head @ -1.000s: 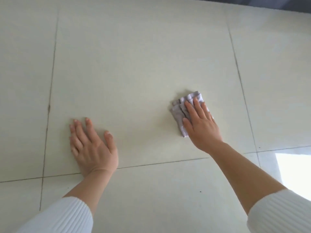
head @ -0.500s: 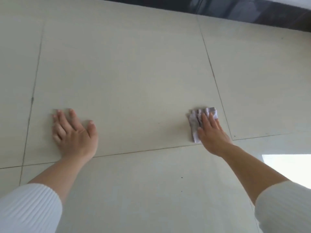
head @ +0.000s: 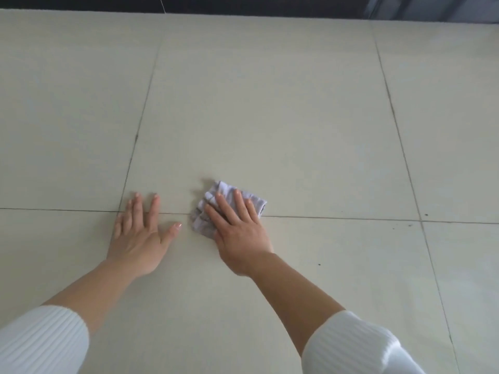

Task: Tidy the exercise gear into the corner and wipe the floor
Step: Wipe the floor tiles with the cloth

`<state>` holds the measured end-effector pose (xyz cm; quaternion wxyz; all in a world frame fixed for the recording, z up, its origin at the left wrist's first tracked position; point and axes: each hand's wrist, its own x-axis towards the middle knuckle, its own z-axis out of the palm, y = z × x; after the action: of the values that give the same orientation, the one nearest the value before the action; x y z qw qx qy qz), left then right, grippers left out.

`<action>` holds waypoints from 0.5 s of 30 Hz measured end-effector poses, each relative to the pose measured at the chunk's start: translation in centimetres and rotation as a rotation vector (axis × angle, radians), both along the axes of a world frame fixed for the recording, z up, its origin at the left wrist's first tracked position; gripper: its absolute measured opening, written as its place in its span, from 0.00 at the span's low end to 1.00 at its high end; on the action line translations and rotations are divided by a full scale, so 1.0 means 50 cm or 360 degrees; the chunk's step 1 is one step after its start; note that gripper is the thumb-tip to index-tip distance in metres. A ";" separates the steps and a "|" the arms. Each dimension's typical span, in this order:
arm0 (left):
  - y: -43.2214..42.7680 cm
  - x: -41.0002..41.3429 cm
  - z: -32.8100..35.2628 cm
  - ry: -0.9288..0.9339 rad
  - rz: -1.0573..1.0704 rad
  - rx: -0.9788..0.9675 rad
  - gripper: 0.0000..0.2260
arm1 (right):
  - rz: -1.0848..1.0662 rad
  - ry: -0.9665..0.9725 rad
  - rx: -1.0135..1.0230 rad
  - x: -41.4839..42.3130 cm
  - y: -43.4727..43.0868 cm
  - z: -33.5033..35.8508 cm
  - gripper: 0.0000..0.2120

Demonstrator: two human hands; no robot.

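Floor: large pale tiles, thin dark grout lines.
Far side: dark band, possibly skirting.
Light: soft, even.

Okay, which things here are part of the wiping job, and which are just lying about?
Job: cloth, pressed flat under the right hand; floor; left hand, flat on the floor; dark specks, probably dirt to wipe.
Just there: dark wall base along the top; white sleeves.
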<state>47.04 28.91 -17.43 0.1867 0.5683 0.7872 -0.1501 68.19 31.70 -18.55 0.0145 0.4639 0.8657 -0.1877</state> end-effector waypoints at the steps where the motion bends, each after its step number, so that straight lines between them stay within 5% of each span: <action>1: -0.008 -0.004 0.007 0.0019 -0.0027 -0.0052 0.35 | 0.0173 -0.0005 0.0042 0.017 -0.006 -0.001 0.26; 5: -0.055 -0.009 0.041 0.0116 -0.0278 -0.0250 0.34 | 0.0197 -0.0128 0.0135 0.151 -0.007 -0.010 0.25; 12: -0.056 -0.042 0.053 0.0039 -0.0436 -0.0159 0.34 | -0.1423 -0.0185 -0.0140 0.390 0.026 0.023 0.28; 15: -0.035 -0.089 0.042 0.0019 -0.0263 -0.0090 0.36 | -0.1835 -0.0139 -0.0139 0.369 0.027 0.014 0.28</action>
<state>42.59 27.14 -15.34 0.1852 0.6248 0.7342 -0.1905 86.62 33.03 -17.84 -0.0353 0.8667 0.4632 -0.1816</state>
